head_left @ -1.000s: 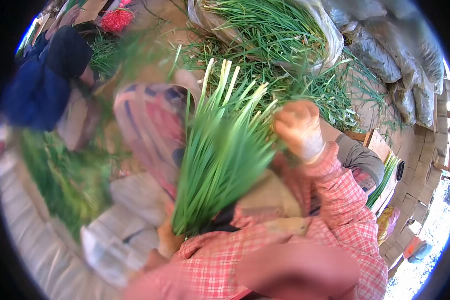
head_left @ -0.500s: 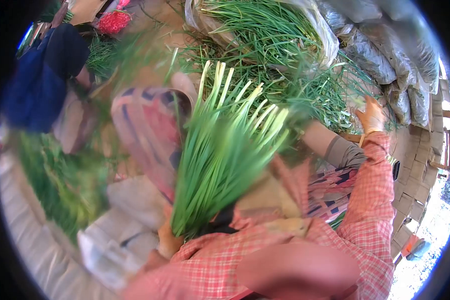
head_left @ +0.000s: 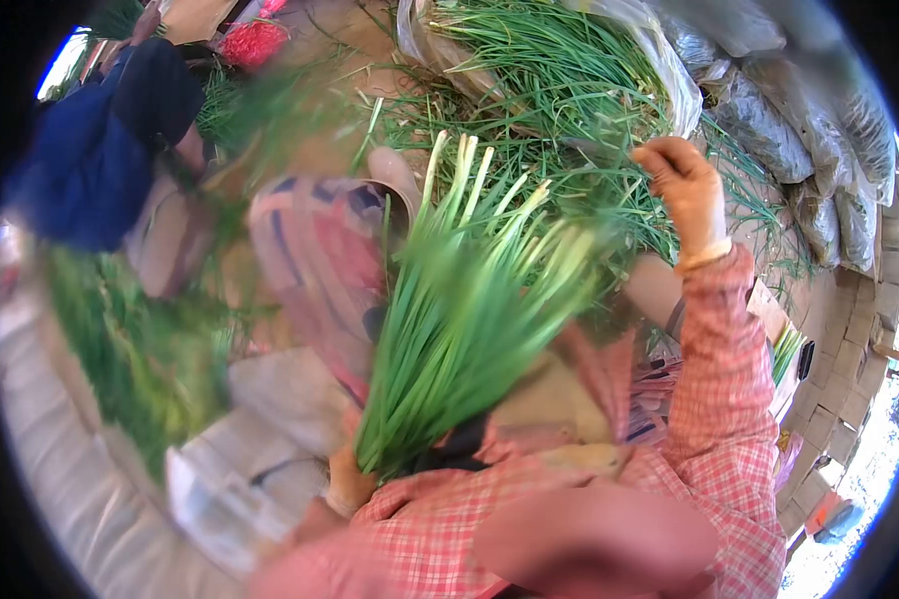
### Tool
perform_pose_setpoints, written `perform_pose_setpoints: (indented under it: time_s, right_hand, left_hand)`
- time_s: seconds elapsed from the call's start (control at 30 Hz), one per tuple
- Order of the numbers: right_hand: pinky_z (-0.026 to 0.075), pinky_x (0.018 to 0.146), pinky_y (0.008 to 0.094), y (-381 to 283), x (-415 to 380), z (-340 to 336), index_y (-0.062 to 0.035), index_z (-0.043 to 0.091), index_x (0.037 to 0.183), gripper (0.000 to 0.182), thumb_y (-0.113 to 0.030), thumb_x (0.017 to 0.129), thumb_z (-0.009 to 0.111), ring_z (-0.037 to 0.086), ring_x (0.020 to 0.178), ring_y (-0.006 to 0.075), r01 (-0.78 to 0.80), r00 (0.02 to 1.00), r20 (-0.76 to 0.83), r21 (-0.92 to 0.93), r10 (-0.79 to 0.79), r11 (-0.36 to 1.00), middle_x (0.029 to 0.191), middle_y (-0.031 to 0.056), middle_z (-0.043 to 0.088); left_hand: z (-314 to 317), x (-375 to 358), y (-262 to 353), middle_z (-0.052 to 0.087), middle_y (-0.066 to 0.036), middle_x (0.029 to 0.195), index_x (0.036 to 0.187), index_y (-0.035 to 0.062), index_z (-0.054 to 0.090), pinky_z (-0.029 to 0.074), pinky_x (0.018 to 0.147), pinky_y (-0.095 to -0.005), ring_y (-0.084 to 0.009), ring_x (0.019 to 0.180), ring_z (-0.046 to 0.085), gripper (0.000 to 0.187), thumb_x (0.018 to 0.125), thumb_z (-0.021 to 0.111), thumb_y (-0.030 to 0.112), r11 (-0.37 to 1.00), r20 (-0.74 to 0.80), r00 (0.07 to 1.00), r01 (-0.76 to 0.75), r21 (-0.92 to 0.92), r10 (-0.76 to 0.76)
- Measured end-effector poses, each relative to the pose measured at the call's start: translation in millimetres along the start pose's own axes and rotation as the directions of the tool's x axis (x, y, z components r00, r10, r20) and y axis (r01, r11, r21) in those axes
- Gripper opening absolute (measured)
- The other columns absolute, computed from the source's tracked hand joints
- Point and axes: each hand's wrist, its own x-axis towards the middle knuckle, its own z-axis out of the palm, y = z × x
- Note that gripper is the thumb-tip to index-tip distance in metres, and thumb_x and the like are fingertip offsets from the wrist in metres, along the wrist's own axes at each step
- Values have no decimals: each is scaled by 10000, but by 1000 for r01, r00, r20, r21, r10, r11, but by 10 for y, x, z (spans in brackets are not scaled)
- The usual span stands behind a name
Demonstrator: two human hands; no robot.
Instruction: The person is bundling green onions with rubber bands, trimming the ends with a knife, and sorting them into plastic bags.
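Observation:
A large bunch of chives (head_left: 459, 329) slants across my lap, pale stem ends pointing up and away. My left hand (head_left: 350, 481) is closed around the leafy lower end, its fingers partly hidden by the leaves. My right hand (head_left: 687, 185), in what looks like a light glove, is raised over the loose chives with its fingers curled together at the tips. Thin green strands are close to those fingertips, but whether they are held I cannot make out. Beneath that hand, loose chives (head_left: 609, 215) are scattered on the ground.
An open plastic bag (head_left: 681, 95) of chives lies ahead. Filled plastic bags (head_left: 769, 130) are stacked at the far right. Another person in dark blue (head_left: 80, 160) sits at the left, near red ties (head_left: 253, 45). More greens (head_left: 135, 359) lie at the left, blurred.
My right hand has moved left and toward the pile, and its fingers have gone from spread to curled together. The left hand still holds the bunch. The whole view has shifted slightly.

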Motion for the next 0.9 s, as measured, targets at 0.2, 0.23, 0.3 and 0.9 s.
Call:
perform_pose_setpoints:
  time_s: [0.2,0.23,0.3,0.9]
  right_hand:
    - [456,621,339,-496,-349,1025,-123,529,706,38,-128,705,567,567,687,212,637,771,520,-641,-369,428,700,41,522]
    - [457,601,341,-451,-300,960,-127,537,713,30,-110,691,548,566,671,220,617,784,476,-663,-397,423,694,42,524]
    - [467,551,349,-197,-51,680,-132,561,739,81,-77,699,515,571,623,245,531,840,406,-752,-360,391,687,55,549]
    - [364,504,203,-6,-272,764,-38,624,738,258,-285,747,698,471,535,72,-490,840,369,198,398,849,614,4,555]
  left_hand:
    - [14,40,196,654,-103,785,938,-21,604,463,621,-314,-132,707,567,209,731,574,-13,980,-22,999,33,-194,-38]
    - [9,30,165,652,-106,790,939,-18,604,463,624,-313,-132,707,566,207,735,573,-10,984,-14,999,39,-171,-42]
    - [24,-21,52,650,-114,799,940,-11,605,463,629,-311,-133,707,565,201,742,572,-4,989,1,998,54,-138,-55]
    - [19,2,35,640,-120,770,939,17,604,461,621,-322,-164,678,571,214,725,588,21,999,27,1000,-9,-44,10]
